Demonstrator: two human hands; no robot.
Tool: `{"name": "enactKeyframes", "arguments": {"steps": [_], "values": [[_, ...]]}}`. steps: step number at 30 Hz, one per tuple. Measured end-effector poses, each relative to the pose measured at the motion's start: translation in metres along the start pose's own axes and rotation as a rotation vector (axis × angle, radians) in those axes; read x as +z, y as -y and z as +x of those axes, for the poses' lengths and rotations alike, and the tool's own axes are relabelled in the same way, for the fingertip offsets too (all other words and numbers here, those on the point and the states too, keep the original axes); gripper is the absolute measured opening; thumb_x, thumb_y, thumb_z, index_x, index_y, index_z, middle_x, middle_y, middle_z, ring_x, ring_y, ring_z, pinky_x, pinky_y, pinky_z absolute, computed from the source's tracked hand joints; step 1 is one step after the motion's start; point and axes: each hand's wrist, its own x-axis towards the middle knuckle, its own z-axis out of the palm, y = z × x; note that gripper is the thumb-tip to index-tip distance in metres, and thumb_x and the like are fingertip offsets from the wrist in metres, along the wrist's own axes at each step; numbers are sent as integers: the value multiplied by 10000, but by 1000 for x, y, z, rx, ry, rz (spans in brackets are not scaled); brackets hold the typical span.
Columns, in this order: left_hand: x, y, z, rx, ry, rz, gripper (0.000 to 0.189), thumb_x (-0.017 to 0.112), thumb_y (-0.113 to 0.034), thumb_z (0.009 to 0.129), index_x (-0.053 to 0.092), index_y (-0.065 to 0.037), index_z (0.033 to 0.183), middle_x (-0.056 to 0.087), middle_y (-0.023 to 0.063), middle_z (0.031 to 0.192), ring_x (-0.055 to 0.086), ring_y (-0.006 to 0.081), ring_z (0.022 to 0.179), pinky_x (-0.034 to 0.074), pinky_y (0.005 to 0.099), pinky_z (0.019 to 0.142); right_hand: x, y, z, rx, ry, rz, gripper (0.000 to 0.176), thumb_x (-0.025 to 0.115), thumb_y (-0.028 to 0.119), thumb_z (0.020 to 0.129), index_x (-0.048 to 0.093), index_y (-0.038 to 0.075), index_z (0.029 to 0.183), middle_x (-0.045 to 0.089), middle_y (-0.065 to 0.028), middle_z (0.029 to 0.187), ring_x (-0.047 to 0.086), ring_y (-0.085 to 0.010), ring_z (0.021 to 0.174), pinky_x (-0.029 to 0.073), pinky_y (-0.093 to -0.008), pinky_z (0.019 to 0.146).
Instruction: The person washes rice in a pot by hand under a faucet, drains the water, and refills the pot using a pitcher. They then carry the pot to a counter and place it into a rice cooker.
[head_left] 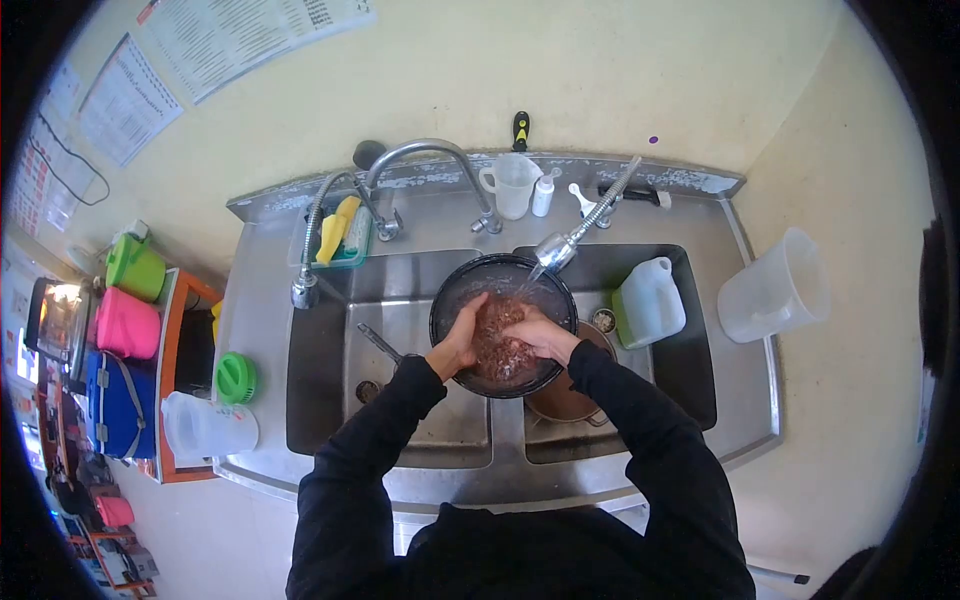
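Note:
A round black bowl [440,372] rests over the divider between the two sink basins. It holds a wet, reddish-brown crumbly mass [500,345] whose kind I cannot make out. My left hand [461,335] cups the mass from the left, fingers curled against it. From the right, my right hand [540,333] reaches into the same mass, its fingertips partly buried. Water falls from the spray faucet head [555,252] just above the bowl's far rim. Partly hidden under the bowl and my right arm is a pot [565,402] with brown liquid in the right basin.
A dark handle [378,341] pokes out in the left basin [330,400]. At right are a jug of pale liquid [652,302] and a clear pitcher [768,290]. A curved faucet [430,147], measuring jug [512,185] and sponge tray [345,235] line the back; a green lid [236,378] lies left.

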Motion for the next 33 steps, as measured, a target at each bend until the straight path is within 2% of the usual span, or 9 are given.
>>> {"name": "enactKeyframes", "arguments": {"steps": [9, 14, 16, 18, 21, 24, 27, 30, 33], "values": [[15, -6, -38, 276, -296, 313, 373, 482, -209, 957, 517, -49, 1291, 596, 106, 1225, 557, 257, 1120, 431, 391, 971, 0, 3, 8, -120, -285, -605, 376, 582, 228, 846, 579, -10, 1136, 661, -176, 974, 645, -320, 816, 488, -410, 779], [-17, -3, -39, 766, -248, 1464, 336, 509, -124, 893, 558, -3, 1203, 599, 227, 1157, 588, 371, 1051, 469, 441, 898, 4, 1, -17, -329, -99, -1432, 620, 588, 197, 807, 383, 14, 1363, 578, -285, 1157, 576, -382, 1083, 444, -427, 913], [-7, -6, -54, 801, -260, 1678, 311, 526, -94, 866, 591, -30, 1163, 610, 231, 1110, 598, 401, 979, 482, 456, 853, 1, -7, -9, -212, -249, -1499, 686, 611, 136, 795, 303, 44, 1402, 549, -238, 1222, 564, -374, 1096, 468, -430, 906], [-6, -8, -59, 769, -322, 1828, 286, 551, -81, 847, 637, -94, 1118, 625, 206, 1072, 603, 411, 903, 492, 455, 808, 1, -14, -20, -448, -440, -1769, 570, 629, 109, 783, 454, 63, 1322, 555, -210, 1198, 582, -368, 1053, 495, -434, 867], [-14, -7, -61, 747, -456, 2067, 216, 591, -110, 820, 657, -108, 1026, 646, 137, 969, 623, 351, 838, 476, 458, 771, -15, 3, -31, -520, -429, -1834, 268, 634, 119, 784, 639, 108, 1052, 583, -140, 1061, 605, -333, 973, 522, -432, 772], [4, -15, -83, 1165, -582, 2044, 107, 566, -66, 787, 659, -74, 838, 625, 114, 834, 645, 275, 842, 438, 419, 876, -14, 25, -58, -647, -551, -1690, 60, 639, 132, 777, 662, 110, 828, 580, -101, 966, 614, -306, 914, 522, -432, 681], [-13, -12, -68, 1254, -488, 1900, 66, 611, -122, 775, 660, -80, 787, 634, 68, 899, 618, 225, 913, 375, 407, 929, -23, 17, -56, -641, -413, -1570, 89, 633, 140, 778, 652, 93, 851, 592, -96, 941, 618, -318, 909, 517, -441, 656], [-9, 9, -56, 777, -444, 2425, 119, 660, -184, 762, 693, -106, 846, 629, 46, 975, 567, 229, 1009, 370, 444, 905, -5, 1, -46, -641, -405, -1637, 85, 613, 126, 785, 650, 97, 855, 595, -98, 929, 616, -323, 914, 515, -450, 649], [-15, 25, -43, 936, -446, 2364, 126, 676, -201, 760, 701, -124, 856, 620, 61, 997, 565, 253, 974, 353, 478, 904, 2, -6, -38, -535, -330, -1731, 111, 587, 110, 791, 642, 91, 884, 589, -119, 962, 605, -329, 949, 516, -457, 682]]}}
